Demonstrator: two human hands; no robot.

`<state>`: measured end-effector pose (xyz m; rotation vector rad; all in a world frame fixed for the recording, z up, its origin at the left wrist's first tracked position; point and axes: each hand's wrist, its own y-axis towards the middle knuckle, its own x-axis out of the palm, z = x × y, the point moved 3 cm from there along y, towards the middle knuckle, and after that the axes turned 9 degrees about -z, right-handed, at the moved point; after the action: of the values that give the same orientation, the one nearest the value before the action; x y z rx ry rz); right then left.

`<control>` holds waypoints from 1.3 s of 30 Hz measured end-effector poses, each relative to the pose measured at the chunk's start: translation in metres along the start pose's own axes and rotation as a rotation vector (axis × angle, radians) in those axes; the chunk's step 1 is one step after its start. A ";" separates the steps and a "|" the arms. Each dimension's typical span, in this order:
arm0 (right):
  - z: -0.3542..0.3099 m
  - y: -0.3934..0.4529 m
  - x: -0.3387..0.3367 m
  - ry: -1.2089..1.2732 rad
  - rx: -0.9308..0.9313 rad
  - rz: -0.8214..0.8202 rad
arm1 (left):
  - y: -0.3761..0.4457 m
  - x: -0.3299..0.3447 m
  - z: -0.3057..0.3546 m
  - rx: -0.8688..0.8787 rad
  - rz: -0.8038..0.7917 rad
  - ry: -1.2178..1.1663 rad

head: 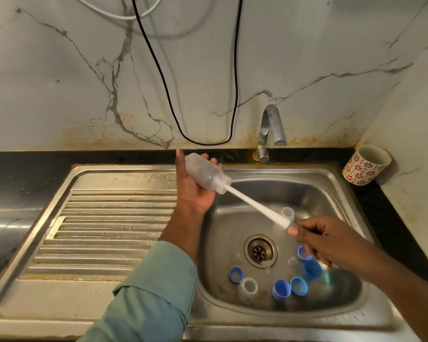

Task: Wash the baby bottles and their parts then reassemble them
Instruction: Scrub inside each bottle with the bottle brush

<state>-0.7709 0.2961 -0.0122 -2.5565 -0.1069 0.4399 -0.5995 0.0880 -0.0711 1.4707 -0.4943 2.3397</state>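
Over the sink's back-left corner, in the head view, the left hand (pixel 197 188) is holding a clear baby bottle (pixel 206 173) palm up, its fingers (pixel 213 161) curling round the bottle's far side and its thumb pointing up along the near side. The bottle is lying tilted, base toward the back wall and mouth toward the sink bowl (pixel 331 193). A white bottle brush (pixel 255 207) is sticking out of the bottle's mouth and slanting down to the right across the bowl. The right hand (pixel 331 239) is gripping the brush's handle end above the bowl's right side, fingers closed round it with the thumb lying along the handle.

On the bowl's floor, near its front edge, loose parts are lying around the drain (pixel 260 251): a blue ring (pixel 236 275), a clear cap (pixel 248 288), a blue cap (pixel 281 289) and another blue ring (pixel 299 286), with two more blue pieces partly hidden under the right hand. Another clear piece (pixel 288 214) is standing toward the back of the bowl, just behind the brush handle. A tap (pixel 269 129) is rising behind the bowl's back edge. A patterned cup (pixel 365 166) is sitting on the dark tabletop (pixel 22 169) at its back-right corner. The ribbed draining board (pixel 104 230) is filling the sink's left side.
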 end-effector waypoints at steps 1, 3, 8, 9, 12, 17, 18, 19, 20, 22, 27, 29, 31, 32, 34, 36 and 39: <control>0.000 0.001 -0.001 0.004 -0.011 0.019 | 0.000 0.000 -0.001 -0.005 -0.017 -0.012; -0.001 0.001 0.003 0.117 0.006 -0.089 | -0.001 0.002 -0.004 -0.019 -0.013 -0.024; 0.001 0.007 -0.012 -0.131 -0.028 0.133 | 0.002 -0.003 -0.007 -0.010 0.027 -0.020; 0.002 0.007 -0.008 -0.107 -0.027 0.109 | 0.003 -0.004 -0.008 -0.012 0.022 -0.022; 0.004 0.003 0.007 0.051 0.021 -0.064 | 0.005 -0.005 -0.006 0.000 0.027 -0.021; 0.003 0.005 0.007 -0.081 -0.051 0.117 | 0.004 -0.006 -0.006 0.010 0.015 0.010; 0.003 0.004 0.014 -0.011 -0.022 0.021 | 0.004 -0.004 -0.005 0.008 0.028 0.003; 0.004 0.004 0.016 -0.014 -0.015 -0.011 | 0.004 -0.002 -0.003 0.005 0.040 -0.009; 0.005 0.006 0.011 -0.084 -0.023 0.050 | 0.004 -0.001 -0.001 0.012 0.047 -0.015; 0.003 0.007 -0.003 -0.280 -0.075 0.243 | 0.004 -0.001 -0.001 0.034 0.039 -0.010; 0.005 0.000 0.000 -0.176 -0.081 0.010 | 0.004 0.000 0.002 0.058 0.064 0.000; 0.006 0.002 -0.014 -0.384 -0.119 0.169 | 0.002 -0.002 0.002 0.068 0.052 0.027; 0.007 0.007 -0.014 -0.449 -0.168 0.251 | 0.001 -0.002 -0.003 0.073 0.042 0.042; 0.008 0.008 -0.010 -0.484 -0.202 0.245 | 0.000 -0.002 -0.006 0.070 0.052 0.029; 0.006 0.003 -0.002 -0.681 -0.198 0.215 | -0.001 -0.001 -0.005 0.071 0.072 -0.023; 0.002 -0.005 -0.012 -0.945 -0.131 0.257 | -0.003 -0.004 -0.003 0.076 0.084 -0.035; -0.008 -0.011 -0.022 -1.250 -0.044 0.334 | -0.004 -0.009 -0.008 0.051 0.123 0.027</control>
<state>-0.7892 0.2980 0.0065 -1.9369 -0.1278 2.0822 -0.6004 0.0949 -0.0823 1.4683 -0.5359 2.4805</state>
